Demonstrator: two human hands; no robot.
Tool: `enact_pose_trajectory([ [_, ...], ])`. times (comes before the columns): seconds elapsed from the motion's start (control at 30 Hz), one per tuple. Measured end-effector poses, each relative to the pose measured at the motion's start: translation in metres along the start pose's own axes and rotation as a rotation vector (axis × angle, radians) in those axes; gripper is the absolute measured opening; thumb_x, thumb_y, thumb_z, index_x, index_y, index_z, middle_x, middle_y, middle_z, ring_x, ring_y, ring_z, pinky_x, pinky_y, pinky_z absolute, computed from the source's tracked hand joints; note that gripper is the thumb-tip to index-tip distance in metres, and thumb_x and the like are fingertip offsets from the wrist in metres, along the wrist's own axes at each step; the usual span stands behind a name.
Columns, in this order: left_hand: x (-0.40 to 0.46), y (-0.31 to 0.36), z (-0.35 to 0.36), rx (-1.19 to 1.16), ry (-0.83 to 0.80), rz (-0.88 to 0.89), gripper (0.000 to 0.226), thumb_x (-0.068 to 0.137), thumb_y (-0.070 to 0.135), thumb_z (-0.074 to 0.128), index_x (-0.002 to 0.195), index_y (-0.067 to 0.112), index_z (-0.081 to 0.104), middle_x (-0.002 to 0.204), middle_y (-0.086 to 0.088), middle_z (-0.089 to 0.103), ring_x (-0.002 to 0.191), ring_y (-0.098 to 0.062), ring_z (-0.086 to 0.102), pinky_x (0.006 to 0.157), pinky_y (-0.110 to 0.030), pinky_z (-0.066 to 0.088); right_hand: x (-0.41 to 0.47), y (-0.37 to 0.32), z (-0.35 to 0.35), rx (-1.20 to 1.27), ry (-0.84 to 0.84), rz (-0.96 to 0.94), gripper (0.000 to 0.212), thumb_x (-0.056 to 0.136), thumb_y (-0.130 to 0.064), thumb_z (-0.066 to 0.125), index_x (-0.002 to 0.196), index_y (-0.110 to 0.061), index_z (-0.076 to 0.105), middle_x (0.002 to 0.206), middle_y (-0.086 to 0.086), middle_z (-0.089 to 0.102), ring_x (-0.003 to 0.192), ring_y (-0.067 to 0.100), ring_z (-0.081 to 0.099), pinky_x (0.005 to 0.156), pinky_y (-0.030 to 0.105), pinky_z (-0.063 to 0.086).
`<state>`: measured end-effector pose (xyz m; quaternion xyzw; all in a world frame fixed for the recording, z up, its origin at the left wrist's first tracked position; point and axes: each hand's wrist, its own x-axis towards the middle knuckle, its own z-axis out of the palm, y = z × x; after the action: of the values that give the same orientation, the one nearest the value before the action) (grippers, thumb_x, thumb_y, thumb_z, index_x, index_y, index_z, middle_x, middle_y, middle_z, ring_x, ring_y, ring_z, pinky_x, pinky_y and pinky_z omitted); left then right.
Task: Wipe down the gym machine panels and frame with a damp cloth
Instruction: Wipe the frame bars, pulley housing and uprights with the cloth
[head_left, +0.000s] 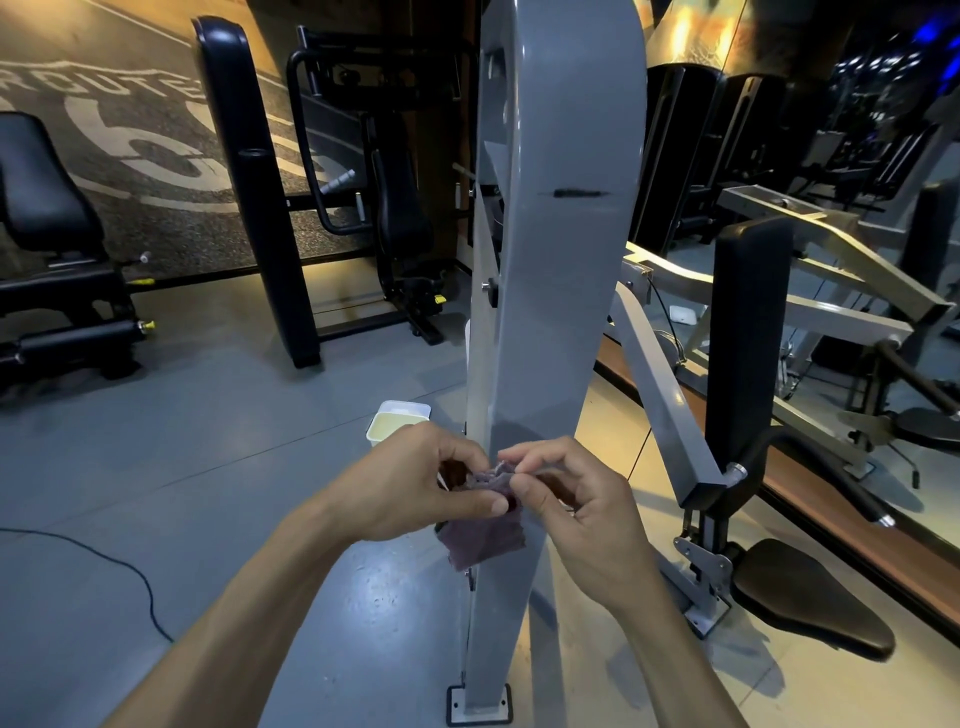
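Both hands pinching purple cloth (485, 535), hanging downward, before upright grey panel (561, 218)

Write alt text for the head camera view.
Both hands, the left hand and right hand, pinch a crumpled purple cloth in front of a tall grey gym machine frame. A white tub sits on the grey floor behind them.
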<state>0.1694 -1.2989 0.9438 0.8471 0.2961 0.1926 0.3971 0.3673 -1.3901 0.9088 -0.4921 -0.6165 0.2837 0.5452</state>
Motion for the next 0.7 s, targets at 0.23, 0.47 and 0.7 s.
enact_pose_trajectory([
  [0.23, 0.002, 0.004, 0.004, 0.003, 0.045, -0.01, 0.019, 0.09, 0.035, 0.081, 0.076, 0.028, 0.072, 0.072, 0.0, 0.067, 0.067, -0.024, 0.06, 0.063, -0.042, 0.05, 0.006, -0.002, -0.002, 0.02, 0.004, 0.096, 0.006, 0.099, -0.015, 0.066, 0.096, -0.02, 0.065, 0.109, -0.003, 0.075, 0.102, 0.021, 0.071, 0.089, 0.047, 0.058],
  [0.47, 0.003, 0.013, 0.002, 0.067, -0.046, -0.007, 0.015, 0.086, 0.034, 0.079, 0.092, 0.027, 0.067, 0.087, 0.004, 0.069, 0.08, -0.016, 0.065, 0.073, -0.043, 0.056, 0.012, -0.005, 0.003, -0.038, 0.092, 0.111, 0.011, 0.099, -0.021, 0.064, 0.092, -0.028, 0.062, 0.092, -0.006, 0.068, 0.09, 0.015, 0.067, 0.077, 0.034, 0.057],
  [0.7, 0.0, 0.009, 0.018, -0.029, 0.146, -0.094, 0.021, 0.09, 0.014, 0.076, 0.106, 0.026, 0.069, 0.093, 0.007, 0.07, 0.085, -0.009, 0.064, 0.075, -0.025, 0.053, 0.014, -0.003, 0.016, -0.109, 0.387, 0.04, 0.013, 0.103, -0.019, 0.056, 0.096, -0.03, 0.055, 0.091, -0.012, 0.063, 0.092, 0.009, 0.062, 0.072, 0.011, 0.046],
])
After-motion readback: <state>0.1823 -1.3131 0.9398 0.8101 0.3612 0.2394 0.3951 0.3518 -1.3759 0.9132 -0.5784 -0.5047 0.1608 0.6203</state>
